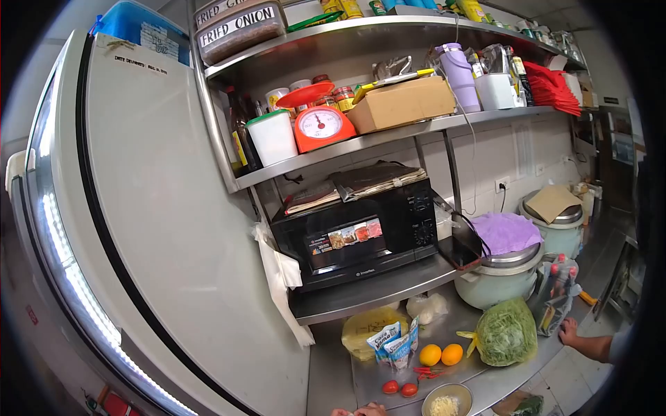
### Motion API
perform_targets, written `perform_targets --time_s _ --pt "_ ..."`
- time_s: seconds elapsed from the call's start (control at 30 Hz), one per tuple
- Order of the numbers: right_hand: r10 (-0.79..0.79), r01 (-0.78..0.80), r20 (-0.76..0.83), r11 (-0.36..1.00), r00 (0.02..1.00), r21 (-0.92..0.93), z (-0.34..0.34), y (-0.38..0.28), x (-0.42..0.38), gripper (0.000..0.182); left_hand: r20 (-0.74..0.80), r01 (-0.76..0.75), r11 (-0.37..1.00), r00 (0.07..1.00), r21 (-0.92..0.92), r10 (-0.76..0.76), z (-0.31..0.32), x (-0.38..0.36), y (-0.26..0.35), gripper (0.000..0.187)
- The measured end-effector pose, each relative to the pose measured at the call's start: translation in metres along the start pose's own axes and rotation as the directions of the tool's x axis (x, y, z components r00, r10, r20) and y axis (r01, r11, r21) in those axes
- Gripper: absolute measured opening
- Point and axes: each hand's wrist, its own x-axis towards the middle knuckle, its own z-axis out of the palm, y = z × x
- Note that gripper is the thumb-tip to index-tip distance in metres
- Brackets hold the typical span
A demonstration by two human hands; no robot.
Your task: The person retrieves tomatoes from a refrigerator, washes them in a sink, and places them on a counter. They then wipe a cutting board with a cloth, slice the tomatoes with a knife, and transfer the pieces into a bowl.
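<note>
Both of the wearer's hands sit at the very bottom of the view, at 6 o'clock — the left hand (340,412) just beside the right hand (372,410), only bits of fingers showing. Whether either is spread, narrow or holding something I cannot tell, since the picture's edge cuts them off. The step in hand, as far as I can judge, is close work with both hands near the counter (378,374).

Nearest to them, at 2 o'clock from the right hand, lie two tomatoes (400,389), side by side. A metal bowl (463,395) of chopped pale food (444,406) stands at 3 o'clock, with red chillies (428,373) and two oranges (441,356) at 2 o'clock, the oranges farther off. Upright pouches (394,344) stand at 1 o'clock, in front of a yellow bag (361,336). A large bag of greens (508,334) sits well out at 2 o'clock, and beyond it what looks like another person's hand (570,333) rests at the counter's edge.

Any reach from here would call for a turn toward 2 or 3 o'clock — low, I judge, and mindful of the bowl's rim.
</note>
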Motion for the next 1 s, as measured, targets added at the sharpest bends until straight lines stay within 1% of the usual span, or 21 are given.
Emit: perform_targets --time_s 0.07,0.1,0.17,0.2,0.27,0.3,0.37,0.4,0.47,0.53,0.57,0.6,0.63,0.67,0.7,0.73,0.77,0.83,0.87,0.97,1.0 --pt "-0.009 0.009 -0.019 0.999 1.000 0.041 0.000 -0.017 0.005 0.022 0.066 0.165 0.976 0.985 -0.142 -0.157 -0.022 0.007 0.033 0.028" --pt "0.016 -0.016 0.002 1.000 1.000 0.011 -0.020 -0.007 -0.015 0.022 0.073 0.193 0.965 0.980 -0.175 -0.183 -0.003 -0.007 0.043 0.028" --pt "-0.092 0.105 -0.120 0.988 0.989 0.111 -0.014 -0.016 -0.008 0.018 0.084 0.279 0.908 0.960 -0.312 -0.266 -0.013 0.003 0.039 0.026" --pt "-0.093 0.107 -0.121 0.988 0.988 0.114 -0.015 -0.017 -0.005 0.018 0.083 0.278 0.910 0.961 -0.309 -0.265 -0.009 0.005 0.028 0.026" --pt "-0.090 0.100 -0.075 0.985 0.993 0.142 -0.014 -0.017 -0.003 0.015 0.048 0.255 0.835 0.963 -0.488 -0.267 0.002 -0.001 0.001 0.027" --pt "-0.091 0.101 -0.072 0.985 0.993 0.140 -0.014 -0.014 -0.002 0.015 0.046 0.255 0.834 0.962 -0.490 -0.268 0.002 0.002 0.006 0.027" --pt "-0.124 0.129 -0.101 0.990 0.987 0.053 -0.007 -0.009 -0.005 0.012 0.150 0.404 0.706 0.906 -0.582 -0.395 -0.002 0.002 0.019 0.021" --pt "-0.130 0.135 -0.081 0.989 0.988 0.056 -0.002 -0.002 -0.004 0.012 0.134 0.405 0.702 0.903 -0.586 -0.409 0.000 0.004 0.008 0.021" --pt "-0.055 0.080 -0.101 0.963 0.993 0.259 0.004 0.013 0.001 0.009 0.312 0.496 0.720 0.868 -0.486 -0.387 0.010 0.026 -0.042 0.032" --pt "-0.110 0.111 -0.020 0.961 0.994 0.255 -0.004 0.022 0.005 0.008 0.446 0.568 0.720 0.806 -0.399 -0.388 0.012 0.019 -0.078 0.046" --pt "-0.131 0.127 -0.001 0.959 0.991 0.254 -0.011 0.022 0.007 0.008 0.439 0.537 0.733 0.826 -0.418 -0.355 0.016 0.016 -0.072 0.039" --pt "-0.103 0.078 0.096 0.968 0.990 0.241 -0.022 0.014 0.007 0.012 0.436 0.506 0.747 0.842 -0.432 -0.318 0.017 0.024 -0.051 0.032" --pt "-0.120 0.082 0.150 0.969 0.981 0.234 -0.025 0.015 0.009 0.012 0.376 0.439 0.837 0.873 -0.327 -0.311 0.020 0.024 -0.045 0.026" --pt "-0.064 0.016 0.234 0.980 0.970 0.198 -0.024 0.018 0.005 0.016 0.329 0.385 0.901 0.893 -0.201 -0.308 0.022 0.018 -0.044 0.021" --pt "-0.005 -0.045 0.311 0.987 0.950 0.152 -0.025 0.018 0.001 0.021 0.302 0.393 0.899 0.896 -0.194 -0.326 0.026 0.015 -0.046 0.020" --pt "-0.061 0.037 0.257 0.995 0.964 0.097 -0.034 0.004 -0.002 0.021 0.278 0.398 0.899 0.898 -0.186 -0.340 0.029 0.013 -0.046 0.018" --pt "-0.062 0.037 0.300 0.995 0.952 0.089 -0.036 0.005 -0.004 0.021 0.255 0.425 0.883 0.893 -0.201 -0.371 0.034 0.010 -0.044 0.018" --pt "-0.095 0.054 0.253 0.985 0.963 0.162 -0.036 0.010 0.001 0.021 0.148 0.394 0.888 0.918 -0.236 -0.368 0.042 0.008 -0.041 0.020" --pt "-0.087 0.035 0.227 0.974 0.970 0.224 -0.034 0.009 0.004 0.016 0.122 0.406 0.879 0.914 -0.250 -0.387 0.045 0.007 -0.045 0.020" --pt "-0.058 -0.009 0.245 0.965 0.968 0.264 -0.042 -0.003 0.004 0.014 0.134 0.413 0.851 0.911 -0.325 -0.391 0.045 0.002 -0.050 0.019" --pt "-0.059 -0.011 0.269 0.968 0.961 0.252 -0.042 -0.004 0.004 0.014 0.208 0.422 0.784 0.906 -0.454 -0.368 0.040 -0.001 -0.046 0.021"
